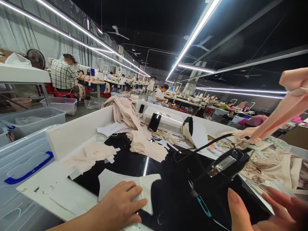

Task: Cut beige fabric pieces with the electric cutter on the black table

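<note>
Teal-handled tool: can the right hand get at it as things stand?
Probably yes: the right hand looks empty and close to the teal-handled tool, with no obvious obstacle on the black surface between them.

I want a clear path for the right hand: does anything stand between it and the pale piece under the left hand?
Yes: in this view, the teal-handled snips lie on the black surface between the right hand and the pale piece. The left hand also covers part of that piece.
</note>
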The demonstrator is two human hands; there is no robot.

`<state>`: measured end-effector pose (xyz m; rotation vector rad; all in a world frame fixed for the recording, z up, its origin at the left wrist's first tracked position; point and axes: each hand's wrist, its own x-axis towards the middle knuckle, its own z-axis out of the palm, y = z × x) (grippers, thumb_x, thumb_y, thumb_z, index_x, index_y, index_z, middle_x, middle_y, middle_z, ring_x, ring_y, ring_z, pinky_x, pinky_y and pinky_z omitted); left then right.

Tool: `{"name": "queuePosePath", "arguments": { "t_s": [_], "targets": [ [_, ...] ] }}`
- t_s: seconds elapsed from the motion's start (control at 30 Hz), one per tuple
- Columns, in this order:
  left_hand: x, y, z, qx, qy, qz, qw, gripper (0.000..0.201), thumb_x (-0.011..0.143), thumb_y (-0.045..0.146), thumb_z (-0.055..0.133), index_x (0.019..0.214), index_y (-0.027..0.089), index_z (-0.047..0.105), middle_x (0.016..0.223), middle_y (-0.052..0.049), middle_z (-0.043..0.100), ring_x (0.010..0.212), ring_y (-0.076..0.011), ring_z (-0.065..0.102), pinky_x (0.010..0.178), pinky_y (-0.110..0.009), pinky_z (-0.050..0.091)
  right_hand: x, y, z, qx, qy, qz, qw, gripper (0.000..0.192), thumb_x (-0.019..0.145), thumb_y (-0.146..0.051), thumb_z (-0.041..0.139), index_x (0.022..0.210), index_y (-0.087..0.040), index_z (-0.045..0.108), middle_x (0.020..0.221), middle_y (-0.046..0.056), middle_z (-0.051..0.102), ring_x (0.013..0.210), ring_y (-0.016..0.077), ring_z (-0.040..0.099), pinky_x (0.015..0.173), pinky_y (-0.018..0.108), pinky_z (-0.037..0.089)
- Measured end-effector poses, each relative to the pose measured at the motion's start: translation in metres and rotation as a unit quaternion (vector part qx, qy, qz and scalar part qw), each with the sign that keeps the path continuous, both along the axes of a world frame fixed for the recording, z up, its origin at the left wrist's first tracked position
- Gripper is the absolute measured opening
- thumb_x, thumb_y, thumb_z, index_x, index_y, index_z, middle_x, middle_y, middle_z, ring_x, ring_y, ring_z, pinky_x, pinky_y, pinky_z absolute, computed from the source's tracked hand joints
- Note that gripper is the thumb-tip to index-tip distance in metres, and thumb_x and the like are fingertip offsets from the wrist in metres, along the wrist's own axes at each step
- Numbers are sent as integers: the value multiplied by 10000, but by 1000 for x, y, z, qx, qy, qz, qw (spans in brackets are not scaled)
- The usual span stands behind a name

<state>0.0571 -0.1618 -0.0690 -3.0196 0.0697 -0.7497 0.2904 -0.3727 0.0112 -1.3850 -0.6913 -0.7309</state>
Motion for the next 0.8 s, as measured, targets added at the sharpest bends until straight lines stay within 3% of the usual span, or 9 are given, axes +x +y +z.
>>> {"name": "queuePosePath", "arguments": {
  "t_s": [0.07,0.13,0.2,0.27,0.33,0.57,0.67,0.8],
  "targets": [
    [-1,0,0,-7,-1,-4,1000,574,819,515,879,1277,291,614,1292,-52,674,1087,-284,636,918,-384,518,14,3,9,-15,25,28,999,1079,663,-405,931,1569,-381,345,1594,115,411,1505,412,337,1194,699,291],
    [-2,0,-1,-7,9,-5,1000,622,804,530,885,1308,300,601,1314,-63,664,1104,-301,629,929,-403,515,23,9,10,-57,118,93,987,1130,680,-510,899,1603,-340,270,1587,153,424,1482,437,377,1157,736,312],
    [-2,-1,-2,-7,22,-5,1000,639,810,541,875,1329,303,590,1327,-71,656,1122,-313,623,942,-419,513,26,15,8,-75,207,149,964,971,716,-580,853,1530,-292,407,1453,151,569,1345,425,540,1131,723,352],
    [-1,-1,-2,-9,33,-4,999,652,812,550,868,1345,308,582,1327,-74,654,1135,-321,620,954,-433,513,26,20,5,-64,246,168,952,683,755,-595,820,1312,-265,602,1254,100,687,1127,349,672,1094,651,426],
    [0,-2,-1,-12,43,-3,999,653,820,550,861,1357,313,574,1335,-73,650,1150,-324,618,963,-438,513,24,25,4,-50,252,166,952,522,766,-602,807,1133,-259,665,1135,63,717,981,288,701,1030,578,485],
    [4,-5,7,-33,32,-4,999,533,887,467,832,1329,284,595,1307,-60,655,1141,-292,630,968,-399,519,0,39,3,-68,199,163,964,445,757,-506,846,1074,-265,646,992,20,737,811,196,672,799,388,541],
    [7,-7,14,-64,33,-7,997,416,948,358,787,1294,226,600,1267,-60,670,1145,-257,640,980,-368,521,-25,46,4,-29,198,178,963,468,764,-433,859,1124,-271,609,890,-13,725,684,163,654,704,354,546],
    [16,-11,16,-87,32,-32,995,273,949,338,788,1117,192,631,1122,-41,697,1061,-217,662,946,-331,527,-53,51,2,4,216,249,944,583,828,-364,824,1328,-307,530,814,-40,690,593,154,645,615,347,564]
  ]
}}
